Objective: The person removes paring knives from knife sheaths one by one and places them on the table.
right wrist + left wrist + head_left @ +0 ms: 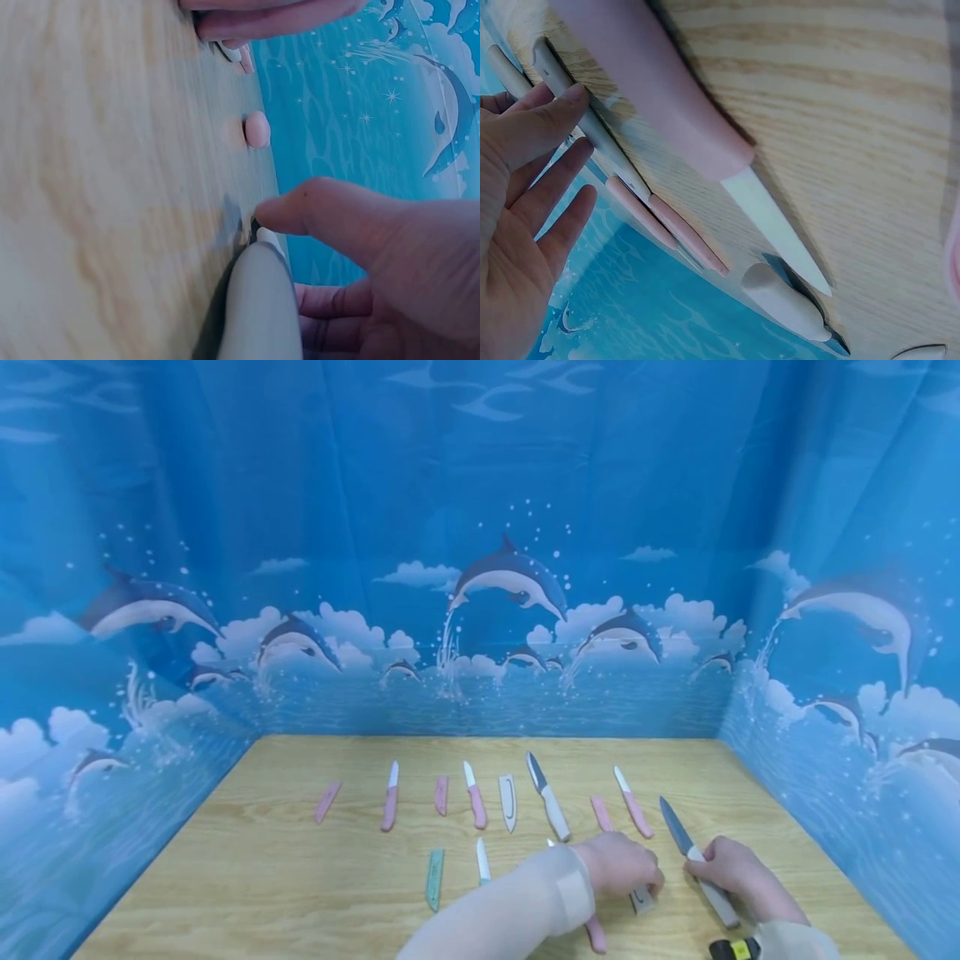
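My left hand (pixel 618 864) pinches a light grey knife sheath (pixel 642 900) between thumb and fingers, low over the wooden table (pixel 300 893). In the left wrist view the thumb lies along that sheath (pixel 611 146). To its right, my right hand (pixel 738 872) grips a kitchen knife with a pale grey handle (pixel 716 900) and a dark blade (pixel 677 827) pointing away. The right wrist view shows this handle (pixel 262 307) up close, with the thumb near the blade end. A pink-handled knife (pixel 595 933) lies partly hidden under my left forearm.
Behind the hands lie pink-handled knives (pixel 390 806), pink sheaths (pixel 327 802), another dark-bladed knife (pixel 555 810) and a white sheath (pixel 507 802). A green sheath (pixel 435 878) lies beside a white-bladed knife (pixel 483 858). Blue dolphin-print curtains (pixel 480 485) enclose the back and sides.
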A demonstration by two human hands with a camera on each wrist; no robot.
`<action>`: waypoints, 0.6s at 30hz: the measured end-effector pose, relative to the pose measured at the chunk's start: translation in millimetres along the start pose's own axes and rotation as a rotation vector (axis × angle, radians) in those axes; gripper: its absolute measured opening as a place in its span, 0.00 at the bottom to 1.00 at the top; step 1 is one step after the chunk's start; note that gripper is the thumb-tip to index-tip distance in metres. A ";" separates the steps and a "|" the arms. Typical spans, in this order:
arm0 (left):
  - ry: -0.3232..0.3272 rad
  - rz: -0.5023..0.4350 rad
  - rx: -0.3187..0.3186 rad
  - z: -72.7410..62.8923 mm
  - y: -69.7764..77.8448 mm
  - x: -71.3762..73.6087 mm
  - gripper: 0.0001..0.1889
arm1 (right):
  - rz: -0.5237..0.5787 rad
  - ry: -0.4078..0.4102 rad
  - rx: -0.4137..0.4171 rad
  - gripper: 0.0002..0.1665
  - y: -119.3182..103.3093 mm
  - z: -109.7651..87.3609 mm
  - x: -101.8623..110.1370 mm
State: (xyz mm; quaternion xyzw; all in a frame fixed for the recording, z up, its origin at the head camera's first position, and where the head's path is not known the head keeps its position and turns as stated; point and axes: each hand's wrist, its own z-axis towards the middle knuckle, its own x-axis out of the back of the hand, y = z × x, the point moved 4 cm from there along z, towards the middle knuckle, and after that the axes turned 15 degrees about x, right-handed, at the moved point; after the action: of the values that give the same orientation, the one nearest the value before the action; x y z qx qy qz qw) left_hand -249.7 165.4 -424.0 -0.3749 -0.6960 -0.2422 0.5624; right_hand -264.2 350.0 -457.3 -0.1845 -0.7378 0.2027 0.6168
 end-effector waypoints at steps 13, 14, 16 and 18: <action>0.058 -0.006 -0.027 -5.4 -7.6 1.7 0.61 | -0.082 -0.006 0.085 0.37 -0.7 -1.5 5.8; 0.068 -0.012 -0.008 -5.9 -10.2 1.9 0.57 | -0.090 -0.007 0.097 0.41 -1.1 -1.0 7.2; 0.089 -0.020 0.045 -6.6 -16.6 2.4 0.48 | -0.097 -0.006 0.106 0.47 -2.3 -0.1 10.0; 0.122 -0.026 0.082 -8.4 -24.8 2.4 0.35 | -0.113 0.002 0.125 0.49 -4.5 0.2 12.9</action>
State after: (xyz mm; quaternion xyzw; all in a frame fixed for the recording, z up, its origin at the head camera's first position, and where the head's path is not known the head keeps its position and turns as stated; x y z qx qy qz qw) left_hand -264.5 144.7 -417.6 -0.3270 -0.6747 -0.2431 0.6154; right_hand -266.7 353.0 -444.1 -0.1038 -0.7324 0.2129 0.6383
